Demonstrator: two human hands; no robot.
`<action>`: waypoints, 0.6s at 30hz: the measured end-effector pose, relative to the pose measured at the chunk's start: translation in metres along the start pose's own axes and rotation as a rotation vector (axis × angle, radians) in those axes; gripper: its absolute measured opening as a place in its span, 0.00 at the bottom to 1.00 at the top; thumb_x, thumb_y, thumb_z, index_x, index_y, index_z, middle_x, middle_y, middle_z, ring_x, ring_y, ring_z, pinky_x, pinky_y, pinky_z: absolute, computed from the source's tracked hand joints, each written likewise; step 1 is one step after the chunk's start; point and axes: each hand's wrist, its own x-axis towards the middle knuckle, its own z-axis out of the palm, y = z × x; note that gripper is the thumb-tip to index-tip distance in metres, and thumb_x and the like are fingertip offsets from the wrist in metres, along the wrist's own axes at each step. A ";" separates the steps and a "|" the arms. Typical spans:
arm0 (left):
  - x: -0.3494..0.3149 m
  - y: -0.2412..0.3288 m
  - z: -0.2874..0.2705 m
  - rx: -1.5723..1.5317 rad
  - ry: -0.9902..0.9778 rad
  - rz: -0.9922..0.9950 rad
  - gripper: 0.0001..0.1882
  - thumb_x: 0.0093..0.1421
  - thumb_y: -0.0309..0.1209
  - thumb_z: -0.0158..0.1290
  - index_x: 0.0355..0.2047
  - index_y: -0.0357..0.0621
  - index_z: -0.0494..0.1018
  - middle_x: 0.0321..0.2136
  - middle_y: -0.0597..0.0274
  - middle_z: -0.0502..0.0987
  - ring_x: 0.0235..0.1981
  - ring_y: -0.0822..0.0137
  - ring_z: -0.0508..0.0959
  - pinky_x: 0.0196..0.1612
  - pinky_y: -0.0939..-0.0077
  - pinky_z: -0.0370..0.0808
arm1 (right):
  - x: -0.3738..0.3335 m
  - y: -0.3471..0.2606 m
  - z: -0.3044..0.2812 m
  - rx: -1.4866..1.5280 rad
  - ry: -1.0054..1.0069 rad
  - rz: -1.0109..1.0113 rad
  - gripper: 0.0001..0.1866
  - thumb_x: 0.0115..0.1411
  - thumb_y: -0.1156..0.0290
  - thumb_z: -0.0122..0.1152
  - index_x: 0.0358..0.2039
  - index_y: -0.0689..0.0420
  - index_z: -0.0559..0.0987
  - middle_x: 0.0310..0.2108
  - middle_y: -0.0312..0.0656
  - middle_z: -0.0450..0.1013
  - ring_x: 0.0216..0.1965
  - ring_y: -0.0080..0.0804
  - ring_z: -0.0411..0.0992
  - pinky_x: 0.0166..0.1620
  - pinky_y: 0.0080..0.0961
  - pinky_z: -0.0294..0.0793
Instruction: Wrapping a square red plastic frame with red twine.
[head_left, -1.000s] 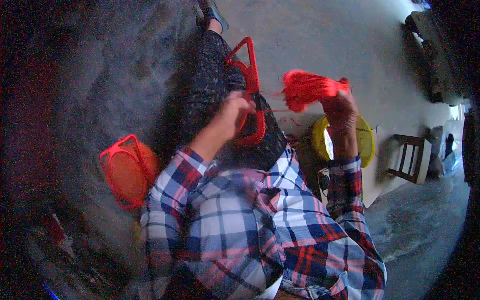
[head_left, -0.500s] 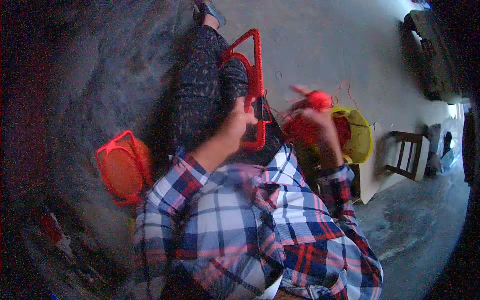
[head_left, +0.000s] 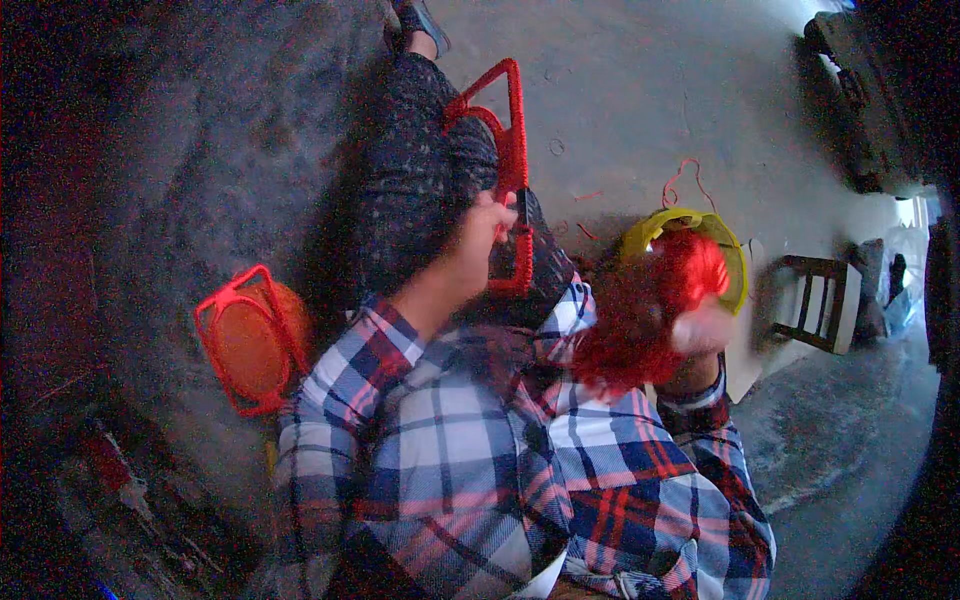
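Note:
My left hand (head_left: pixel 482 232) is closed round the lower part of a red frame (head_left: pixel 516 150), which looks wrapped in yarn and lies upright along my legs. A small dark strip shows beside the fingers of that hand. Out to the right, my right hand (head_left: pixel 703 328) is blurred by motion. Its fingers are curled at a bundle of red yarn (head_left: pixel 640 325), which is brighter at its upper part. Behind the bundle stands a yellow tub (head_left: pixel 738 270), partly hidden by the yarn.
On the floor to the left rests a red-framed basket (head_left: pixel 250 345) with an orange round body. Loose red strands (head_left: pixel 685 175) lie beyond the tub. Farther right are a dark wooden frame (head_left: pixel 812 305) and a dark bulky object (head_left: pixel 860 110). My patterned trousers (head_left: pixel 400 180) stretch ahead.
My right hand has moved nearer and to the right, and the red yarn has swung in front of the yellow tub. The left hand and the frame have barely shifted.

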 end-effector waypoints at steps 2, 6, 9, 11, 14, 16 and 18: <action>-0.003 0.000 0.008 -0.045 0.070 0.003 0.22 0.44 0.24 0.47 0.43 0.42 0.65 0.35 0.68 0.67 0.34 0.73 0.67 0.41 0.82 0.65 | 0.004 -0.006 0.018 -0.230 -0.236 -0.021 0.27 0.32 0.62 0.68 0.33 0.61 0.71 0.27 0.41 0.68 0.27 0.35 0.67 0.29 0.30 0.65; -0.003 0.001 0.001 -0.056 0.030 0.021 0.24 0.45 0.24 0.48 0.46 0.40 0.65 0.36 0.66 0.68 0.36 0.71 0.68 0.44 0.79 0.66 | 0.042 -0.030 0.065 0.358 -0.216 -0.174 0.19 0.36 0.59 0.66 0.15 0.51 0.63 0.08 0.31 0.55 0.09 0.22 0.52 0.13 0.23 0.48; -0.022 0.019 0.028 0.321 0.269 0.413 0.25 0.47 0.23 0.48 0.49 0.38 0.64 0.38 0.64 0.69 0.42 0.70 0.68 0.49 0.73 0.66 | 0.048 -0.039 0.073 0.333 -0.190 -0.113 0.19 0.37 0.57 0.66 0.16 0.51 0.64 0.08 0.31 0.55 0.09 0.24 0.53 0.13 0.23 0.49; -0.043 0.043 0.041 0.866 0.107 0.904 0.24 0.49 0.20 0.49 0.49 0.36 0.64 0.40 0.58 0.71 0.45 0.67 0.69 0.49 0.69 0.67 | 0.049 -0.042 0.070 0.369 -0.243 -0.188 0.18 0.42 0.58 0.64 0.16 0.51 0.64 0.11 0.33 0.58 0.12 0.25 0.56 0.15 0.24 0.52; -0.042 0.062 0.042 0.537 0.082 0.634 0.12 0.53 0.24 0.54 0.39 0.38 0.69 0.31 0.62 0.74 0.33 0.72 0.73 0.39 0.75 0.70 | 0.035 -0.023 -0.040 0.197 -0.326 -0.078 0.21 0.45 0.52 0.64 0.19 0.58 0.72 0.24 0.39 0.68 0.27 0.37 0.66 0.30 0.34 0.65; -0.029 0.064 0.011 0.428 0.351 0.460 0.06 0.55 0.27 0.57 0.30 0.40 0.70 0.24 0.67 0.74 0.27 0.74 0.72 0.32 0.77 0.71 | 0.073 -0.039 0.024 -0.547 -0.196 -0.279 0.12 0.47 0.65 0.62 0.26 0.60 0.74 0.27 0.43 0.70 0.30 0.33 0.70 0.31 0.31 0.69; -0.020 0.045 -0.019 0.646 0.319 0.362 0.10 0.61 0.36 0.51 0.31 0.42 0.70 0.24 0.67 0.71 0.25 0.77 0.70 0.30 0.78 0.69 | 0.097 -0.013 0.009 -1.199 -0.315 -0.090 0.16 0.43 0.70 0.65 0.33 0.64 0.76 0.29 0.42 0.72 0.31 0.35 0.70 0.35 0.32 0.71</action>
